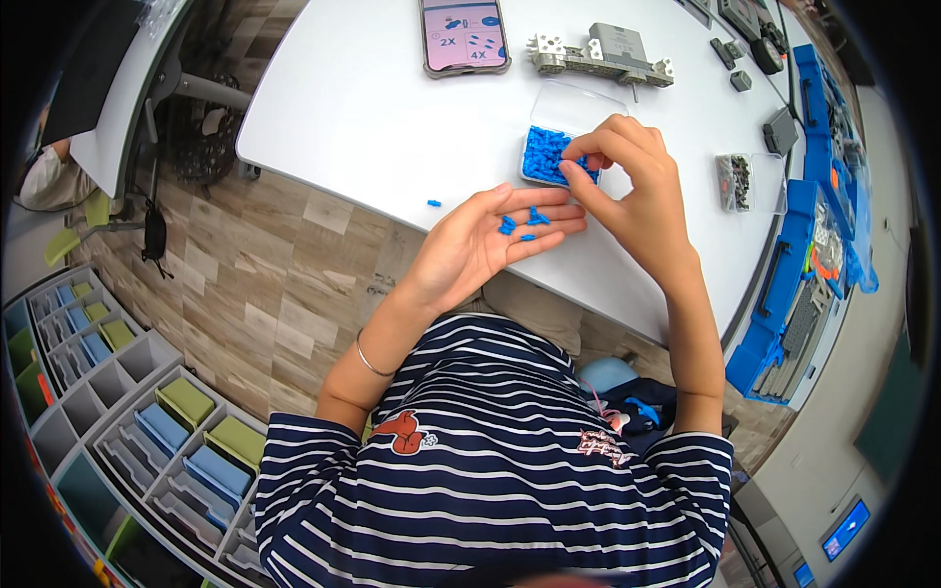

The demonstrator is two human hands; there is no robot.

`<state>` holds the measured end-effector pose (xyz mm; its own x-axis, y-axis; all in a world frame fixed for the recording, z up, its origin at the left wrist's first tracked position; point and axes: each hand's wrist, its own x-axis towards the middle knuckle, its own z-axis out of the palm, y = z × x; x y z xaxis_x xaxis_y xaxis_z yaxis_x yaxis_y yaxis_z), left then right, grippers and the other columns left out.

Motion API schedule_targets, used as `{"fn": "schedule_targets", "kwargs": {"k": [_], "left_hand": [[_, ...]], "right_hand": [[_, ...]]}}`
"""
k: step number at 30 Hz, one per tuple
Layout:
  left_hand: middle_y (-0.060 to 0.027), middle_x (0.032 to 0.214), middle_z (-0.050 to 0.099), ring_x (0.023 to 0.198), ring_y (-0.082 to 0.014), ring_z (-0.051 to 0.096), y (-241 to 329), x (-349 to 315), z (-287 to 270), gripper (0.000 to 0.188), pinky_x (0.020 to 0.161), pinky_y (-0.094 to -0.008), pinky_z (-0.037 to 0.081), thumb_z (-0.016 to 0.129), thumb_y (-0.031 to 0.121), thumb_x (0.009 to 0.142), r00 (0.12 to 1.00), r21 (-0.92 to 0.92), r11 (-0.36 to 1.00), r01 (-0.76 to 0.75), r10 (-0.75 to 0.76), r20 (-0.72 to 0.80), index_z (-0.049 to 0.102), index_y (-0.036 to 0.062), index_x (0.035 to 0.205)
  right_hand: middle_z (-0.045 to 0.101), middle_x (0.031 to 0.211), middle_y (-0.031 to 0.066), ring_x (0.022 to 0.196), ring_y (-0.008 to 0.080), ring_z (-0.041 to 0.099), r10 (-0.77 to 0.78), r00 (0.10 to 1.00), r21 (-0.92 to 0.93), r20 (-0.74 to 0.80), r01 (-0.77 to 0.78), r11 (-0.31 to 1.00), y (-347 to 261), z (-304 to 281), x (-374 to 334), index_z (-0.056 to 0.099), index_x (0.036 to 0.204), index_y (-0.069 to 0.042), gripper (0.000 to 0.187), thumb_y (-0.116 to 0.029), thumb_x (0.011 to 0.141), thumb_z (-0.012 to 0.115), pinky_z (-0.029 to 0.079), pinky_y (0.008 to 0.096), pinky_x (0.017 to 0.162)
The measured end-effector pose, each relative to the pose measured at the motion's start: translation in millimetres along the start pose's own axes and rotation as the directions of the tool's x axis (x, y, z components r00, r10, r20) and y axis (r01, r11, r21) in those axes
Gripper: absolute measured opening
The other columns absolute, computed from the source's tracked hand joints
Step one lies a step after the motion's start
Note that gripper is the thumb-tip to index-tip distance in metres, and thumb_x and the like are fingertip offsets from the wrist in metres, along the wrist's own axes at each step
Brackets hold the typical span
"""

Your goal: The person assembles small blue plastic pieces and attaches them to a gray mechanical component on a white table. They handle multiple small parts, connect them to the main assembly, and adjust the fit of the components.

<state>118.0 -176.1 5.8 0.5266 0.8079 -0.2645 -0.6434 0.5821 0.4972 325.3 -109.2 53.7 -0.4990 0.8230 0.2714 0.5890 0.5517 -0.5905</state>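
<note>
My left hand [480, 240] is held palm up over the table's front edge, fingers stretched out flat, with several small blue connector pegs [537, 217] lying loose on them. Beyond it, my right hand [632, 181] reaches over a small clear box of blue pegs [545, 152]. Its thumb and forefinger come together at the pegs in the box; whether a peg is between them I cannot make out. The box's transparent lid [586, 98] stands folded back behind it. One loose blue peg [434, 203] lies on the table, left of my left hand.
On the white table [343, 108], a phone [465, 39] showing a parts picture lies at the back, beside a grey building-piece assembly [603, 57]. To the right are a clear box of dark pegs [733, 183] and grey blocks [781, 130]. Blue trays [774, 294] stand past the right edge.
</note>
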Motion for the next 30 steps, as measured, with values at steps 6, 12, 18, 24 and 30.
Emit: {"fn": "schedule_targets", "kwargs": {"k": [6,12,18,24,30], "left_hand": [[-0.0371,0.152,0.047,0.143,-0.0453,0.052,1.8,4.7,-7.6,0.063,0.121,-0.0509,0.047,0.031,0.032,0.116,1.000,-0.064,0.998,0.019,-0.018,0.008,0.038,-0.0205,0.150],[-0.0369,0.153,0.047,0.144,-0.0453,0.051,18.9,7.7,-14.3,0.061,0.122,-0.0499,0.046,0.031,0.030,0.115,0.981,0.000,0.994,0.105,-0.104,0.165,0.039,-0.0196,0.150],[-0.0330,0.140,0.062,0.134,-0.0419,0.062,10.5,-29.4,-0.2,0.055,0.119,-0.0456,0.049,0.036,0.027,0.116,0.937,-0.066,0.968,0.241,-0.214,0.277,0.050,-0.0175,0.144],[-0.0166,0.107,0.067,0.084,-0.0175,0.063,-19.4,-73.6,3.5,0.045,0.073,-0.0268,0.052,0.040,0.028,0.116,0.877,-0.065,0.883,0.465,-0.449,0.173,0.062,-0.0094,0.128],[-0.0022,0.086,0.049,0.071,-0.0105,0.040,-24.0,-86.8,-17.8,0.033,0.064,-0.0250,0.036,0.042,0.024,0.116,0.893,-0.206,0.869,0.449,-0.446,0.066,0.060,-0.0023,0.107]], "right_hand": [[0.063,0.083,0.0023,0.082,0.0185,0.058,-0.072,0.986,0.066,0.147,0.063,0.996,-12.0,-7.6,-5.3,0.078,0.100,-0.009,0.020,-0.010,0.080,0.083,0.040,0.0340,0.081],[0.063,0.085,0.0004,0.083,0.0183,0.056,-0.099,0.993,-0.002,0.057,0.099,0.995,-15.8,-9.1,-4.5,0.077,0.101,-0.011,0.017,-0.011,0.084,0.081,0.038,0.0345,0.084],[0.066,0.088,0.0006,0.082,0.0191,0.059,-0.143,0.989,-0.073,-0.023,0.141,0.987,-23.9,-4.9,-7.2,0.076,0.099,-0.010,0.020,-0.009,0.080,0.084,0.039,0.0340,0.077],[0.068,0.097,0.0062,0.081,0.0242,0.062,-0.338,0.940,-0.029,0.049,0.339,0.940,-43.1,50.5,-11.0,0.075,0.106,-0.005,0.033,-0.007,0.076,0.086,0.050,0.0373,0.070],[0.057,0.102,0.0093,0.093,0.0260,0.059,-0.369,0.908,0.023,0.199,0.372,0.928,-48.0,98.7,-7.2,0.065,0.106,0.000,0.038,-0.014,0.072,0.074,0.054,0.0366,0.076]]}}
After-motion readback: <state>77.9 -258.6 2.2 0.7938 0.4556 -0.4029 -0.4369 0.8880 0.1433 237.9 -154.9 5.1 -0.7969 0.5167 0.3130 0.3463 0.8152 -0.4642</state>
